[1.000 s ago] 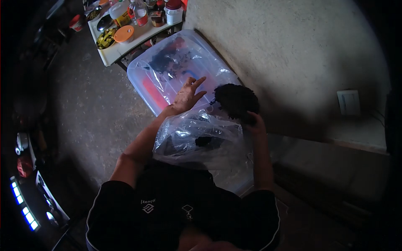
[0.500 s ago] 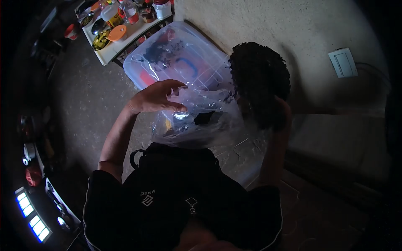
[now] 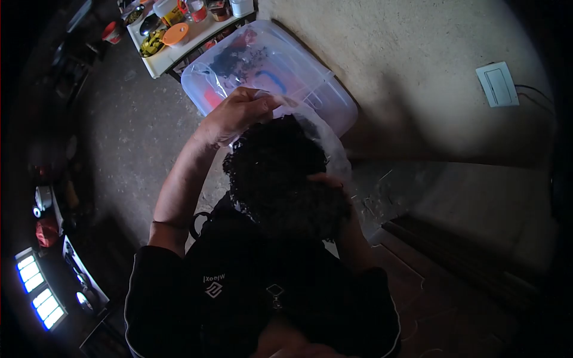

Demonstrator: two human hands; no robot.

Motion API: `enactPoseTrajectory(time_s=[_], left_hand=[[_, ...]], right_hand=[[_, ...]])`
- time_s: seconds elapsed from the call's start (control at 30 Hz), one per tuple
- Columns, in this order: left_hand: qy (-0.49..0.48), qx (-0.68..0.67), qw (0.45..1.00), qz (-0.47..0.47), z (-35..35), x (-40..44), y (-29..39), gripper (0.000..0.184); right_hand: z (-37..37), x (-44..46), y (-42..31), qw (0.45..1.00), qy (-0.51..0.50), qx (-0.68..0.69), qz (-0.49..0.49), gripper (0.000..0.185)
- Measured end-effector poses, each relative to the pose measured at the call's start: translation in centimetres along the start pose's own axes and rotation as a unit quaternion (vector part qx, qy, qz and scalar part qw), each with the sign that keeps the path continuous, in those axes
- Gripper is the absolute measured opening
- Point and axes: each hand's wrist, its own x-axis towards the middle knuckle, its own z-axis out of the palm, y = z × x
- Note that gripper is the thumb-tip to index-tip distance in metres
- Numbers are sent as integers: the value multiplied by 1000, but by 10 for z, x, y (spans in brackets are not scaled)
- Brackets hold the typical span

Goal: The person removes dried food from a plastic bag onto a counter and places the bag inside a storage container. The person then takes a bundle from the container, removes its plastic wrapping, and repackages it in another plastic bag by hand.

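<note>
A thick black round cake with a ragged, flaky edge, which looks like dried seaweed [image 3: 277, 155], is in front of my chest. My right hand [image 3: 328, 179] grips it from the right side, with the fingertips lying over its surface. Behind and around its far edge shows a clear plastic bag [image 3: 332, 142]. My left hand [image 3: 243, 112] is closed on the bag's rim at the far left, just above the cake. Most of the bag and its contents are hidden by the cake.
Beyond the bag a translucent storage box [image 3: 316, 86] stands on the concrete floor against the wall. A low table [image 3: 160, 64] at the upper left bears bottles, tubs and an orange-lidded container [image 3: 176, 36]. A white switch plate [image 3: 498, 84] is on the right wall.
My right hand has brought the black cake leftward and down from the right, over the bag. My left hand, spread beside the bag before, has closed on its rim.
</note>
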Motion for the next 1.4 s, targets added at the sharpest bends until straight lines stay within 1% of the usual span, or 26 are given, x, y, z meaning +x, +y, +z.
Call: enactPoseTrajectory(time_s=[0.1, 0.13, 0.17, 0.23, 0.3, 0.37, 0.4, 0.47, 0.6, 0.63, 0.67, 0.7, 0.73, 0.77, 0.8, 0.87, 0.9, 0.93, 1.0, 1.03, 1.1, 1.13, 1.2, 1.3, 1.33, 1.4], left_hand=[[-3, 41, 999, -7, 4, -11, 0, 29], [-2, 41, 999, -12, 12, -15, -3, 29], [-11, 78, 996, 45, 19, -18, -6, 30], [-64, 75, 987, 128, 28, -20, -12, 27], [-89, 106, 987, 86, 38, -27, -3, 26], [-123, 138, 981, 58, 45, -32, 0, 28], [-130, 136, 980, 62, 48, -31, 4, 28], [-126, 130, 983, 42, 54, -31, 14, 31], [-183, 176, 964, 75, 58, -29, 20, 30], [-178, 143, 968, 106, 60, -29, 14, 32], [-189, 143, 966, 102, 58, -32, 19, 32], [-187, 112, 971, 95, 57, -34, 30, 33], [-182, 82, 976, 88, 55, -36, 36, 34], [-162, 56, 973, 154, 57, -37, 37, 36], [-152, 55, 978, 134, 53, -38, 41, 35], [-123, 74, 981, 128, 49, -42, 49, 36], [-127, 76, 981, 128, 47, -44, 53, 36], [-118, 71, 982, 128, 44, -46, 56, 37], [-116, 64, 982, 132, 37, -46, 59, 37], [-94, 58, 985, 132, 33, -44, 56, 38], [-76, 77, 985, 135, 24, -44, 58, 37], [-80, 74, 984, 138, 21, -45, 59, 37], [-111, 41, 985, 129, 17, -46, 60, 36], [-120, 61, 984, 116, 20, -47, 65, 36], [-136, 45, 976, 163, 26, -41, 60, 38], [-201, 26, 965, 165, 35, -38, 63, 38]], right_hand=[[-7, 4, 7, 995, -55, 51, -72, 57], [5, 3, -8, 990, -13, 143, 19, 53], [12, -1, -15, 966, 29, 232, 109, 48], [-5, -41, -8, 967, 33, 234, 93, 45], [-39, -76, 13, 969, 38, 231, 72, 42], [-72, -99, 39, 919, 295, 195, 172, 42], [-60, -95, 30, 920, 301, 191, 166, 42], [-26, -74, 14, 937, 266, 158, 164, 38], [-25, -57, 61, 953, 249, 96, 146, 46], [-36, -52, 89, 933, 263, -232, 79, 43], [-40, -47, 105, 807, 249, -535, 12, 41], [-37, -37, 99, 805, 257, -535, 12, 41], [-32, -24, 88, 848, 215, -484, -11, 45], [-30, -13, 82, 886, 170, -430, -34, 49], [-55, -12, 104, 886, 174, -429, -34, 49], [-117, -24, 166, 709, 223, -669, 1, 48], [-100, -26, 152, 672, 227, -680, 185, 48], [-97, -26, 143, 673, 232, -678, 184, 48], [-99, -28, 122, 578, 123, -755, 283, 39], [-64, -58, 72, 576, 127, -756, 283, 39], [16, -32, -1, 560, -34, -755, 340, 30], [17, -49, -1, 557, -29, -756, 341, 30], [14, -78, -6, 560, 8, -811, 170, 23], [35, -68, -10, 567, -12, -787, 243, 29], [56, -56, -18, 564, -11, -788, 244, 29], [98, -25, -36, 569, -98, -794, 190, 32]])
